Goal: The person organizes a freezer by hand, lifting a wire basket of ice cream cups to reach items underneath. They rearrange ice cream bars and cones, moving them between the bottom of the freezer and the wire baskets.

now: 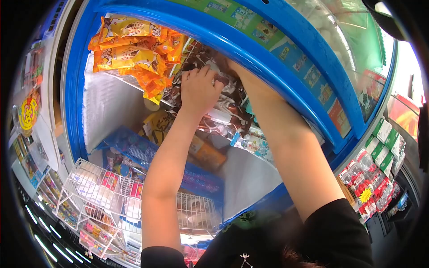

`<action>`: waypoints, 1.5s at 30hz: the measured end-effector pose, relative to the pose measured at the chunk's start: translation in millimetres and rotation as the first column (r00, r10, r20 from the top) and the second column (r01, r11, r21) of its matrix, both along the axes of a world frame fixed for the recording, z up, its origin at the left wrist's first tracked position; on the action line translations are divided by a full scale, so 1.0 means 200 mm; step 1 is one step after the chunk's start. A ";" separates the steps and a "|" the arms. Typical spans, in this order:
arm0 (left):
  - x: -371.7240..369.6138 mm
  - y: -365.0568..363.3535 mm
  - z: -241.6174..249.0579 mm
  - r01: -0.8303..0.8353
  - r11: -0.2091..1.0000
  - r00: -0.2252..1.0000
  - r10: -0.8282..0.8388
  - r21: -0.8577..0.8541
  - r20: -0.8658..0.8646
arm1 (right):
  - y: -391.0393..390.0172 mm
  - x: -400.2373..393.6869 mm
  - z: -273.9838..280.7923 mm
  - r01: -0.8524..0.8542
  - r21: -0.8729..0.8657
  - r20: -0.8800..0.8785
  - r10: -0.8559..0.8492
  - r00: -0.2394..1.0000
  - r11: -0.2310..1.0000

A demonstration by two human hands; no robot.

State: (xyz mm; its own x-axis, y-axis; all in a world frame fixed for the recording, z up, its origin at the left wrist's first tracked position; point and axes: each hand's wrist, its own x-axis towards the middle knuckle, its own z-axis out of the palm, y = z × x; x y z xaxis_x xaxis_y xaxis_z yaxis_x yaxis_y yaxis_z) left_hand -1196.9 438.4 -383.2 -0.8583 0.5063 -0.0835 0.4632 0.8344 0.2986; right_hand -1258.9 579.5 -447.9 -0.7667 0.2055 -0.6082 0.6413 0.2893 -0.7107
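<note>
My left hand (pixel 199 89) reaches into the chest freezer, its fingers bent over brown wrapped ice creams (pixel 230 96) in a wire basket. Between thumb and fingers a dark brown packet shows. My right hand (pixel 223 61) is deeper in the basket, in shadow beside the blue freezer frame (pixel 250 56); its fingers are hidden among the brown packets. Orange and yellow ice cream packets (pixel 134 49) are heaped to the left of my left hand. White and blue packets (pixel 257 143) lie at the right, below my right forearm.
Under the wire basket, a blue mesh basket (pixel 196 172) and yellow packets (pixel 156 125) are lower in the freezer. White wire racks (pixel 103 178) with goods stand at lower left. Red-labelled bottles (pixel 368 178) and green-white boxes (pixel 386 138) are at right.
</note>
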 end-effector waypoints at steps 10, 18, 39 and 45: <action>0.02 0.01 0.00 -0.032 0.999 0.998 0.034 0.027 -0.044 | 0.02 0.01 0.19 0.018 -0.035 0.061 -0.015 0.998 0.999; 0.02 0.01 -0.01 -0.068 0.993 0.995 0.076 0.101 -0.072 | 0.10 0.08 0.46 -0.172 0.056 -0.456 0.179 0.872 0.983; -0.12 0.05 -0.19 -0.330 0.798 0.912 0.131 0.504 0.390 | -0.72 -0.38 0.55 -0.192 0.479 -0.824 0.514 0.237 0.857; -0.15 0.11 -0.24 -0.167 0.955 0.963 0.104 0.246 0.247 | -0.18 0.03 0.40 -0.306 0.199 -0.610 0.362 0.704 0.931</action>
